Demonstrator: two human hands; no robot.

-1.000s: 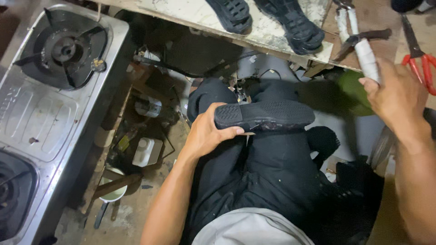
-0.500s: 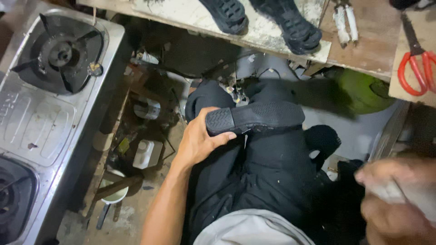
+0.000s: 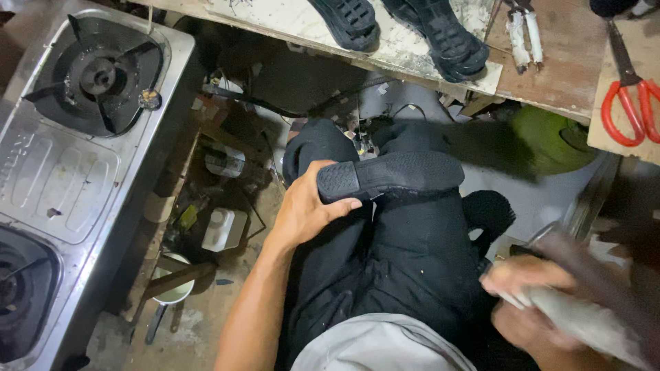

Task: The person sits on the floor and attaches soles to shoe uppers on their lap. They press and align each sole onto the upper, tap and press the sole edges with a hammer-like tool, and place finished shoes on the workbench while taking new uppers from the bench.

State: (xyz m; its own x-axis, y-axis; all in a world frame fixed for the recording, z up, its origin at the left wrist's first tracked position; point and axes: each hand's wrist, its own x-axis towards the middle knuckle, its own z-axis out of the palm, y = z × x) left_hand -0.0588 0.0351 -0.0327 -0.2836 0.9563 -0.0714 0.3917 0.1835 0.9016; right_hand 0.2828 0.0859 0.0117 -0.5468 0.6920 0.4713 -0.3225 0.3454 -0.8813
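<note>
While we looked down over the lap, a steel gas stove filled the left edge of the view, one burner at its far end. Just right of it, on the cluttered floor, sat a small white container and a pale bowl. Next came our left hand, its fingers and thumb clamped around the heel end of a black shoe sole, which lay tread-up across our dark trousers, its toe pointing right. Above it, at the near edge of the workbench, two more black soles rested. Further right, red-handled scissors lay at the bench's right edge. Lowest right, our right hand was blurred, its fingers closed around a pale grey tube-like thing we could not identify.
</note>
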